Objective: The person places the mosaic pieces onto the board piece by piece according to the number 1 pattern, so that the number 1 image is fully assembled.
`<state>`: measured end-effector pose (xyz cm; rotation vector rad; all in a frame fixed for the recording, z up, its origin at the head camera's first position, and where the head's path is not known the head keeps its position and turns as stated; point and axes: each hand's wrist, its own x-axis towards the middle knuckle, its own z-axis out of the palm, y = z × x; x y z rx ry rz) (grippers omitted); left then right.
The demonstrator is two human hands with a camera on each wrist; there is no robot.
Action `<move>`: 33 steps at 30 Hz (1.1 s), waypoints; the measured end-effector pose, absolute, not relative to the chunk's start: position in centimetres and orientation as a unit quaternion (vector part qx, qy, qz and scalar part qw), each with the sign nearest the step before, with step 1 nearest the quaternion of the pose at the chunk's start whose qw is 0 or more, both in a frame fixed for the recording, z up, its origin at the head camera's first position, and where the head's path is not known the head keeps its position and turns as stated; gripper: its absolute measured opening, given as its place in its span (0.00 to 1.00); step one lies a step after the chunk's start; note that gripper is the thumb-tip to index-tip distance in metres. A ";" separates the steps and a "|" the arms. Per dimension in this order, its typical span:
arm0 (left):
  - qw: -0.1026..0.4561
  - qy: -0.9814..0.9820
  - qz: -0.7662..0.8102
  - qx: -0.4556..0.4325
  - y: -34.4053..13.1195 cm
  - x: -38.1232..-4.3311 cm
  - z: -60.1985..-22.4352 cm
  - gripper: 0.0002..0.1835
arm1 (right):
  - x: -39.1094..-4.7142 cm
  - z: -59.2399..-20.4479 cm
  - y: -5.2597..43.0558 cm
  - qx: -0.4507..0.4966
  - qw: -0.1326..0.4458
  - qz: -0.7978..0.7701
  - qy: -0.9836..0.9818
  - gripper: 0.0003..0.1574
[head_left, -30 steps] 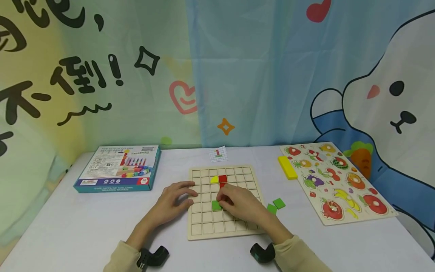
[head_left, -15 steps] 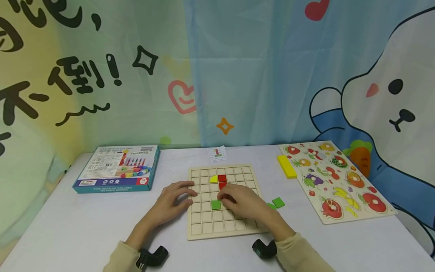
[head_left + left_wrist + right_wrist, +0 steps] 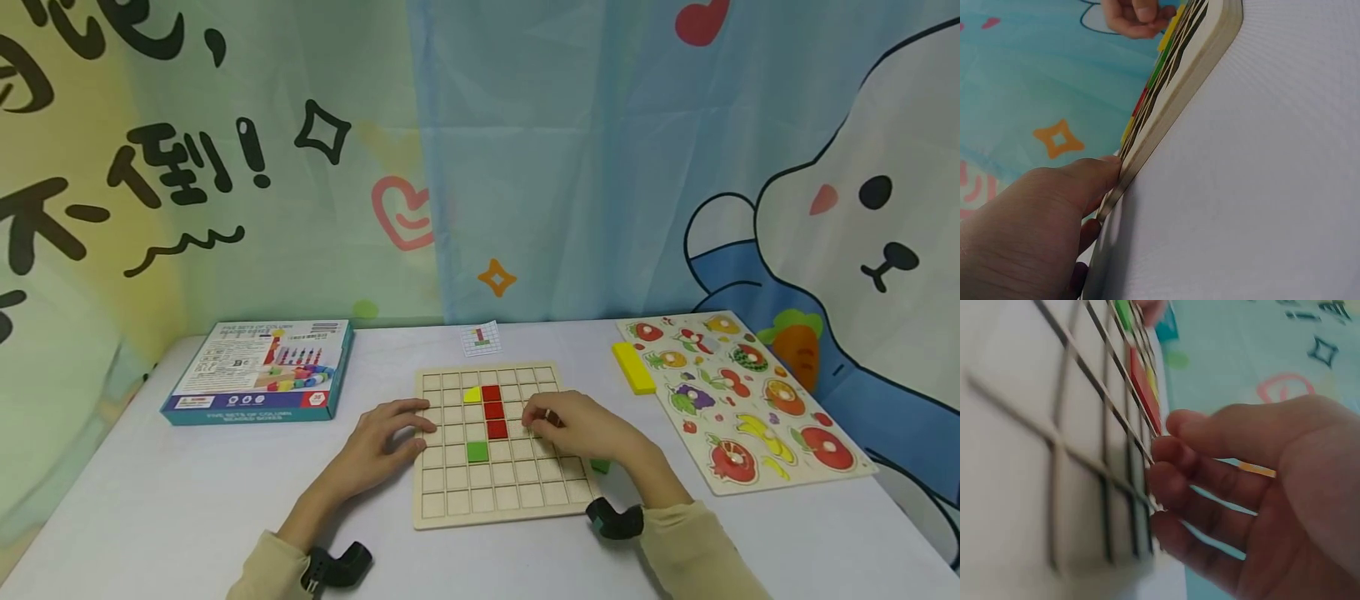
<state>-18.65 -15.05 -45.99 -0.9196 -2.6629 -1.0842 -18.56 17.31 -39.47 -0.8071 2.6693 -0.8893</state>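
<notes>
A wooden grid board (image 3: 450, 504) lies on the table in the head view. On it are several red square tiles (image 3: 492, 410) in a column, a yellow tile (image 3: 472, 395) left of the top one, and a green tile (image 3: 477, 452) lower left. My left hand (image 3: 382, 442) rests against the board's left edge; in the left wrist view its thumb (image 3: 1094, 175) touches the rim. Over the right part of the grid is my right hand (image 3: 581, 425), fingers loosely bent, with nothing seen between them in the right wrist view.
Beside the board's right edge, a green tile (image 3: 601, 466) shows partly behind the right arm. A yellow block (image 3: 633, 369) touches the fruit puzzle board (image 3: 750, 400) on the right. A small pattern card (image 3: 481, 340) lies behind the grid, and a box (image 3: 258, 371) back left.
My right hand has moved right across the board, away from the tiles. The lowest red tile, hidden under it before, now shows in full. My left hand stays put.
</notes>
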 end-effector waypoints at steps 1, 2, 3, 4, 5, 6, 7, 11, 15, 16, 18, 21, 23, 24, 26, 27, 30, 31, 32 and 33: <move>0.061 -0.880 -0.359 -0.304 -15.0 -18.7 -46.0 0.10 | -18.7 -39.4 17.9 -0.270 0.113 -0.304 0.907 0.06; 0.061 -0.880 -0.360 -0.304 -15.0 -18.7 -46.0 0.10 | -18.8 -39.3 18.4 -0.266 0.118 -0.306 0.906 0.06; 0.060 -0.880 -0.360 -0.304 -15.0 -18.7 -46.0 0.10 | -18.9 -39.2 19.0 -0.260 0.123 -0.308 0.907 0.06; 0.060 -0.880 -0.360 -0.304 -15.0 -18.7 -46.0 0.10 | -19.0 -39.2 19.6 -0.256 0.128 -0.309 0.907 0.06; 0.060 -0.880 -0.360 -0.304 -15.0 -18.7 -46.0 0.10 | -19.1 -39.2 20.1 -0.251 0.132 -0.309 0.908 0.06; 0.059 -0.881 -0.359 -0.303 -15.0 -18.7 -46.0 0.10 | -19.1 -39.1 20.7 -0.243 0.139 -0.310 0.909 0.06; 0.059 -0.881 -0.358 -0.303 -14.9 -18.7 -46.0 0.10 | -19.2 -39.0 21.1 -0.236 0.145 -0.310 0.909 0.06; 0.057 -0.884 -0.354 -0.301 -14.9 -18.7 -46.0 0.09 | -19.5 -39.0 22.8 -0.214 0.155 -0.305 0.915 0.07; 0.056 -0.884 -0.355 -0.300 -14.9 -18.7 -45.9 0.09 | -19.8 -38.9 24.1 -0.194 0.146 -0.297 0.923 0.06; 0.056 -0.884 -0.355 -0.299 -14.9 -18.7 -45.9 0.09 | -19.9 -38.9 24.4 -0.187 0.151 -0.299 0.924 0.07; 0.056 -0.883 -0.357 -0.299 -14.9 -18.6 -45.9 0.09 | -19.9 -38.8 25.0 -0.181 0.164 -0.300 0.922 0.07; 0.056 -0.884 -0.357 -0.298 -14.9 -18.6 -45.9 0.09 | -19.8 -38.7 25.7 -0.176 0.199 -0.302 0.915 0.10; 0.056 -0.883 -0.358 -0.298 -14.9 -18.6 -45.9 0.09 | -19.7 -38.7 26.1 -0.179 0.216 -0.302 0.911 0.11; 0.056 -0.883 -0.358 -0.298 -15.0 -18.6 -45.9 0.09 | -19.6 -38.7 26.2 -0.181 0.222 -0.303 0.909 0.12; 0.056 -0.883 -0.358 -0.298 -15.0 -18.6 -45.9 0.09 | -19.6 -38.7 26.4 -0.178 0.231 -0.303 0.907 0.12; 0.056 -0.883 -0.358 -0.298 -15.0 -18.6 -45.9 0.09 | -19.6 -38.7 26.4 -0.176 0.235 -0.304 0.906 0.13; 0.055 -0.883 -0.359 -0.298 -15.0 -18.5 -45.9 0.09 | -19.5 -38.7 26.4 -0.166 0.248 -0.304 0.905 0.14; 0.054 -0.882 -0.360 -0.298 -15.0 -18.5 -45.8 0.09 | -19.5 -38.6 26.4 -0.161 0.252 -0.304 0.905 0.14; 0.054 -0.882 -0.361 -0.298 -15.0 -18.6 -45.8 0.09 | -19.5 -38.6 26.4 -0.156 0.255 -0.304 0.905 0.14; 0.054 -0.882 -0.361 -0.298 -15.0 -18.6 -45.8 0.09 | -19.5 -38.6 26.4 -0.155 0.257 -0.303 0.904 0.14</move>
